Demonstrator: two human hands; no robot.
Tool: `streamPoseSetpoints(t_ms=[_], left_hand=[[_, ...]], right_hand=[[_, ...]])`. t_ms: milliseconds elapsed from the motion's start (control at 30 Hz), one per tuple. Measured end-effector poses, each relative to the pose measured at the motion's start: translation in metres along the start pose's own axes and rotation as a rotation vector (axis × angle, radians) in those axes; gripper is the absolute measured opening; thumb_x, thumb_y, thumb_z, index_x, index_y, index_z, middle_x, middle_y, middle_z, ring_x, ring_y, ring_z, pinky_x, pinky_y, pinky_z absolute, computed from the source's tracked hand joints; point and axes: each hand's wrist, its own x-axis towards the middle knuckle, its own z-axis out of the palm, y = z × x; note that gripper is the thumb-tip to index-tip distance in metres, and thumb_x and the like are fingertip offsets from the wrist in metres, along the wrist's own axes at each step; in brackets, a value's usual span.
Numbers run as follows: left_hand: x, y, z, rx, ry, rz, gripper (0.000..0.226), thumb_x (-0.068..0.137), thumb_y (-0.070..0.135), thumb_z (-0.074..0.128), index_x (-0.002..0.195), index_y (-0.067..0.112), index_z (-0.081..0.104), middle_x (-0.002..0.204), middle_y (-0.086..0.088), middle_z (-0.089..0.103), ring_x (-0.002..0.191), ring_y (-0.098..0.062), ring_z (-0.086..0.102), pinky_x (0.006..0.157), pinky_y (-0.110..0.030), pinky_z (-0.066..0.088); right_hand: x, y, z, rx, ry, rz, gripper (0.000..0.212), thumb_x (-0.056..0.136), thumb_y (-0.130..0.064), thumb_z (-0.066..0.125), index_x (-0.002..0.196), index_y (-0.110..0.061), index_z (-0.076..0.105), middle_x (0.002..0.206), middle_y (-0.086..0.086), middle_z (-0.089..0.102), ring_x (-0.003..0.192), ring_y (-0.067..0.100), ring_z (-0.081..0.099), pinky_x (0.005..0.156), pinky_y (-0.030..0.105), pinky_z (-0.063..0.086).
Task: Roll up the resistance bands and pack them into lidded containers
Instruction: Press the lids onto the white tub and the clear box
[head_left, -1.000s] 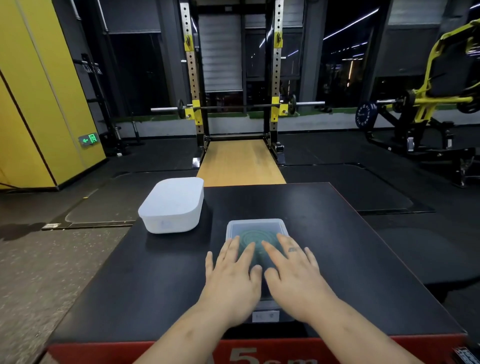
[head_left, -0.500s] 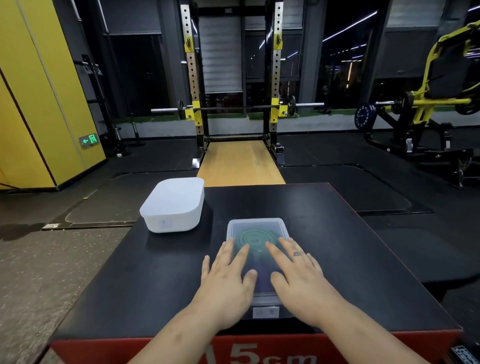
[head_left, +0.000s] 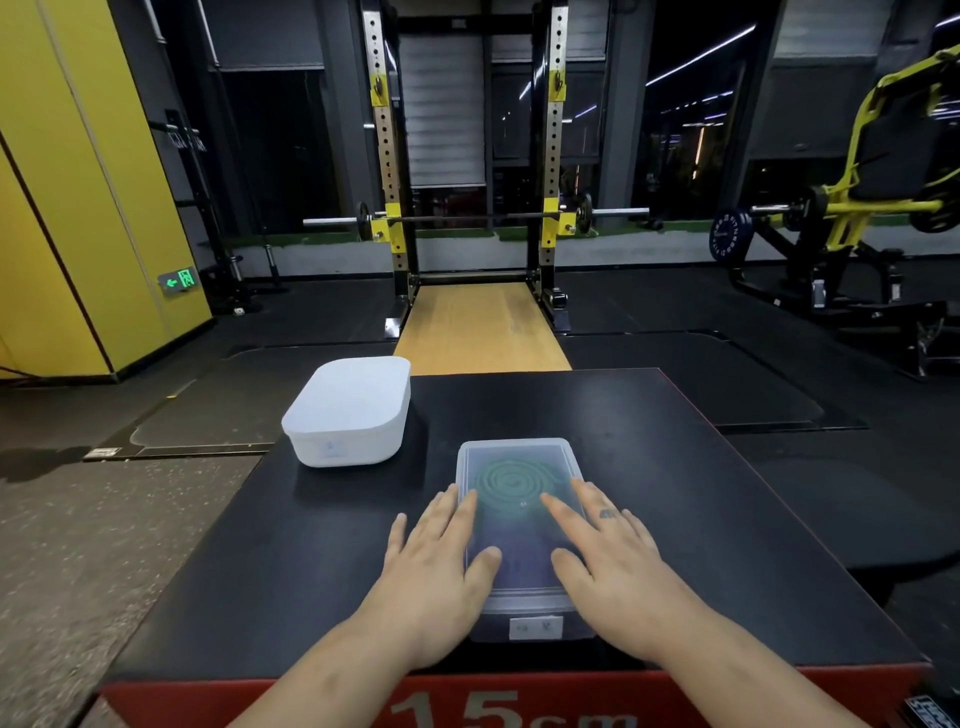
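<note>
white container (head_left: 348, 410) standing apart, left; my left hand (head_left: 436, 566) and right hand (head_left: 618, 566), flat and gripping nothing, are spreading from centre toward the edges of the lid (head_left: 519, 551) on the clear container (head_left: 535, 621), probably pressing it sealed over the coiled green band (head_left: 511, 480) inside.

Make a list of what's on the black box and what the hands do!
surface: black padded platform
near box: clear rectangular plastic container, lid on
inside: green coiled resistance band
far left: white rounded plastic container, lid on
left hand: flat on clear lid's left edge
right hand: flat on its right side
</note>
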Motion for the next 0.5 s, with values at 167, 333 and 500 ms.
streamPoseSetpoints(t_ms=[167,333,500], left_hand=[[0.005,-0.001,-0.005,0.059,0.014,0.019,0.072,0.104,0.060,0.019,0.163,0.029,-0.006,0.168,0.009,-0.021,0.150,0.000,-0.026,0.125,-0.042,-0.015],[0.009,0.002,-0.006,0.062,-0.016,0.051,0.082,0.099,0.069,0.024,0.163,0.027,-0.006,0.166,0.009,-0.027,0.146,0.001,-0.033,0.125,-0.037,-0.016],[0.021,0.008,-0.003,0.080,-0.005,0.050,0.083,0.100,0.067,0.024,0.163,0.024,-0.007,0.167,0.005,-0.027,0.146,-0.001,-0.031,0.125,-0.036,-0.015]], right_hand=[[0.000,0.000,-0.003,0.011,0.016,0.004,0.061,0.106,-0.046,0.027,0.163,-0.042,0.005,0.172,-0.007,-0.012,0.156,0.004,-0.018,0.129,0.039,-0.008],[-0.006,-0.005,-0.005,0.008,0.008,0.021,0.063,0.105,-0.055,0.028,0.163,-0.042,0.005,0.172,-0.006,-0.013,0.156,0.006,-0.018,0.128,0.038,-0.008],[0.005,0.005,-0.001,-0.010,0.023,0.030,0.070,0.101,-0.064,0.031,0.163,-0.043,0.005,0.172,-0.007,-0.012,0.157,0.006,-0.014,0.129,0.039,-0.007]])
